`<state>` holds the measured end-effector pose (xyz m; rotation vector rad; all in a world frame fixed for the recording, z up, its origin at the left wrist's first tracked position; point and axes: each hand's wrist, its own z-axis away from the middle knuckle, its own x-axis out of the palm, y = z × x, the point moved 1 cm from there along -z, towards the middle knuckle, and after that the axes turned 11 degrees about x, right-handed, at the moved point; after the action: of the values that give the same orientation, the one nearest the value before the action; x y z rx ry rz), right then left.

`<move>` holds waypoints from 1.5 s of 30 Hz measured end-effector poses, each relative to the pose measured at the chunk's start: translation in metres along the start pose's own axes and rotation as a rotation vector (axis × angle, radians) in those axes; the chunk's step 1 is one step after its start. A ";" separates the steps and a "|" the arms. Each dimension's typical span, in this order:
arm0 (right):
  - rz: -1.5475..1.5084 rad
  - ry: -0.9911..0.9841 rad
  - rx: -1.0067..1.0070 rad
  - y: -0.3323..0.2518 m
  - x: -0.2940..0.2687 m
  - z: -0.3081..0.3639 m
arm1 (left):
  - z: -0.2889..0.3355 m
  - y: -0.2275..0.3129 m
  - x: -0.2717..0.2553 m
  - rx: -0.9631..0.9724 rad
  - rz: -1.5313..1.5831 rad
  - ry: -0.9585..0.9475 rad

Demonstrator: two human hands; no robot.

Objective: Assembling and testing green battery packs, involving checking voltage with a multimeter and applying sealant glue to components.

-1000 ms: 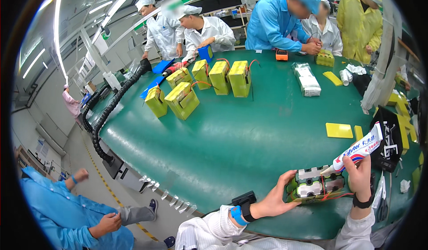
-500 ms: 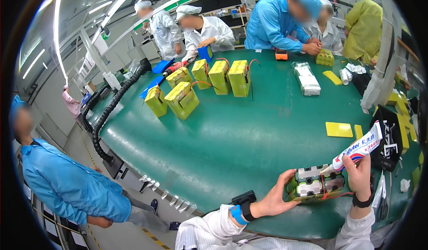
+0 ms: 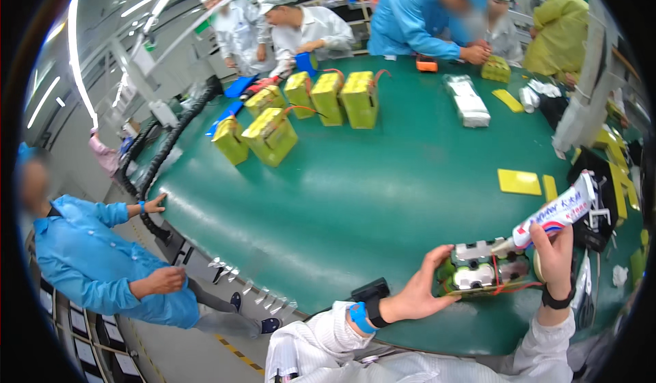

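My left hand (image 3: 418,291) grips the left end of a battery pack (image 3: 474,278), thumb near its lower edge and fingers at its upper corner. The pack has grey metal strips over its cells and red wires along the near side. In my right hand (image 3: 555,258) is a white glue tube (image 3: 559,211) with red and blue markings, held tilted. Its pale nozzle points down left at the strips on the pack's far row. I cannot tell whether the tip touches, or whether glue is coming out.
Several yellow-green wrapped battery packs (image 3: 360,101) stand across the far left. A white wrapped package (image 3: 468,101) lies at the back. Yellow sheets (image 3: 518,181) and a black box (image 3: 589,236) are at right. Co-workers stand around the green table (image 3: 328,198); one in blue (image 3: 102,260) is at left.
The whole view has shifted slightly, so the table appears higher. The co-worker at left now rests a hand on the table edge. My hands keep their hold on pack and tube.
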<state>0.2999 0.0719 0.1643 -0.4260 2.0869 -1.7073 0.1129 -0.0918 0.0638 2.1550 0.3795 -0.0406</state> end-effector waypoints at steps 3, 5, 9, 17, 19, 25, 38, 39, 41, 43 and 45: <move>0.019 0.005 -0.067 -0.001 0.009 -0.005 | 0.004 -0.004 -0.006 0.002 -0.056 0.036; 0.060 -0.008 -0.082 -0.017 0.015 -0.006 | 0.005 -0.004 -0.005 -0.004 -0.041 0.026; 0.057 -0.010 -0.098 -0.030 0.020 -0.010 | 0.001 -0.002 -0.008 -0.033 -0.015 -0.001; 0.143 -0.051 -0.128 -0.039 0.015 -0.008 | 0.000 0.001 -0.003 -0.026 0.097 0.017; 0.154 -0.056 -0.124 -0.039 0.015 -0.008 | 0.001 0.000 -0.004 -0.023 0.093 0.019; 0.136 -0.069 -0.143 -0.037 0.016 -0.009 | 0.000 0.001 -0.007 -0.017 0.015 -0.043; 0.175 -0.081 -0.131 -0.042 0.017 -0.009 | 0.001 0.001 -0.005 -0.024 0.094 0.021; 0.174 -0.081 -0.131 -0.041 0.017 -0.010 | 0.001 0.000 -0.006 -0.029 0.101 0.023; 0.189 -0.074 -0.123 -0.041 0.017 -0.010 | 0.001 -0.001 -0.006 -0.028 0.098 0.021; 0.161 -0.038 -0.127 -0.036 0.016 -0.010 | 0.001 0.000 -0.006 -0.025 0.094 0.019; 0.134 -0.002 -0.130 -0.032 0.015 -0.010 | 0.001 0.000 -0.006 -0.037 0.100 0.019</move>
<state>0.2807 0.0670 0.1951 -0.3173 2.1801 -1.5013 0.1075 -0.0942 0.0640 2.1363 0.2806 0.0437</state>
